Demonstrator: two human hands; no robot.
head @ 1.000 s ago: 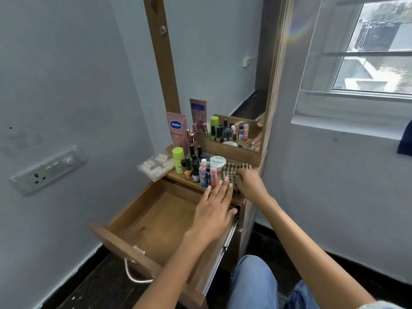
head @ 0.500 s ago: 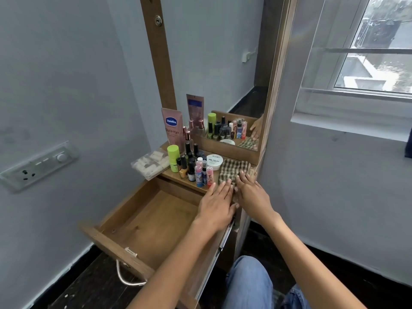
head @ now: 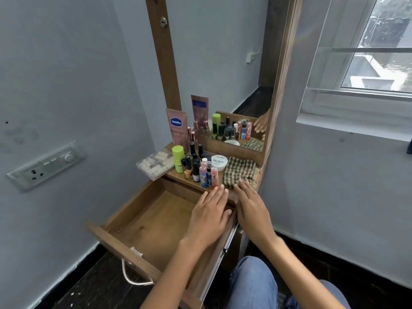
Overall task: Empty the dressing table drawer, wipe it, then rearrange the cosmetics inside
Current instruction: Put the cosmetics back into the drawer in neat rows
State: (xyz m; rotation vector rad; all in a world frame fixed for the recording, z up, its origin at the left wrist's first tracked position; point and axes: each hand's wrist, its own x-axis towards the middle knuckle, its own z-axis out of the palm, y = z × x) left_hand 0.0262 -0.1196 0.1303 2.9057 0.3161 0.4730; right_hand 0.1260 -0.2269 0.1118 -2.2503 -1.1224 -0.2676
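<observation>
wood all round here: the pulled-out wooden drawer (head: 153, 219) looks bare inside, so emptying seems done, and the cosmetics, that cluster of small nail polish bottles (head: 198, 168), stand on the narrow wooden shelf top (head: 234, 192) above it with the pink vaseline tube (head: 177, 130) and the white round nail polish tub (head: 219, 162).

the green and brown checked cloth (head: 240, 172) lies at the shelf's right end. both hands are flat with fingers straight, holding nothing. left hand (head: 209, 216) hovers over the drawer's right back corner, right hand (head: 252, 208) has its fingertips (head: 242, 182) on the cloth's near edge.

my guess is wiping comes next. i'd bunch the cloth in the right hand, steady the drawer front with the left, and wipe from the back corners forward. watch the little pink bottle (head: 214, 176) just beside the cloth, dragging the cloth sideways could topple it.
</observation>
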